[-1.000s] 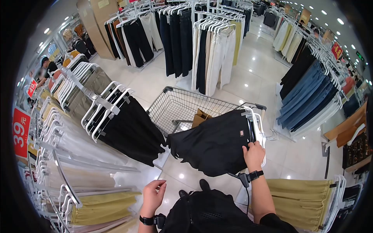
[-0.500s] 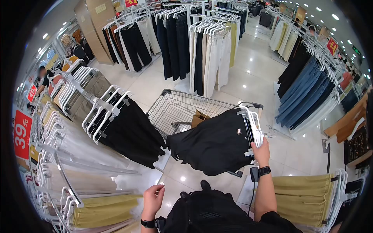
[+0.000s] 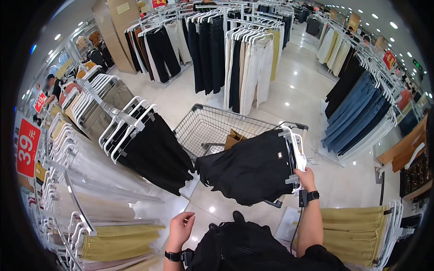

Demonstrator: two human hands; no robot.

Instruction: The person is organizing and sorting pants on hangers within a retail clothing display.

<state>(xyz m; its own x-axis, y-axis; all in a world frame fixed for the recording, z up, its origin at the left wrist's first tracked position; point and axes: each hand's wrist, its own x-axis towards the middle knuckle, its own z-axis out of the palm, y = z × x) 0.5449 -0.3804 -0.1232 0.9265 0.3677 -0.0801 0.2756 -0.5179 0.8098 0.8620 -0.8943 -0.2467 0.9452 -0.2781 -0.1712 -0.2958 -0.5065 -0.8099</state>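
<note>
My right hand [image 3: 307, 179] grips a bunch of white clip hangers [image 3: 299, 153] near their lower end. From their clips a black skirt [image 3: 246, 168], with a small label at its waistband, stretches sideways to the left over the cart's near side. How many garments hang there is hidden. My left hand [image 3: 181, 227] is raised low in front of me, fingers loosely curled and nothing visible in it. Similar black skirts [image 3: 156, 151] hang on the rack to the left, their hems close to the held skirt's hem.
A wire shopping cart [image 3: 199, 118] with a brown cardboard box [image 3: 233, 138] stands ahead. Khaki-yellow garments [image 3: 348, 230] hang at right, pale ones [image 3: 104, 167] at left. Jeans [image 3: 357, 119] and trousers [image 3: 255, 74] fill further racks. Another person [image 3: 53, 88] stands at far left.
The view has shifted slightly. My left hand has risen a little, its fingers bent more upward. My right hand still grips the hangers, with the skirt in nearly the same place.
</note>
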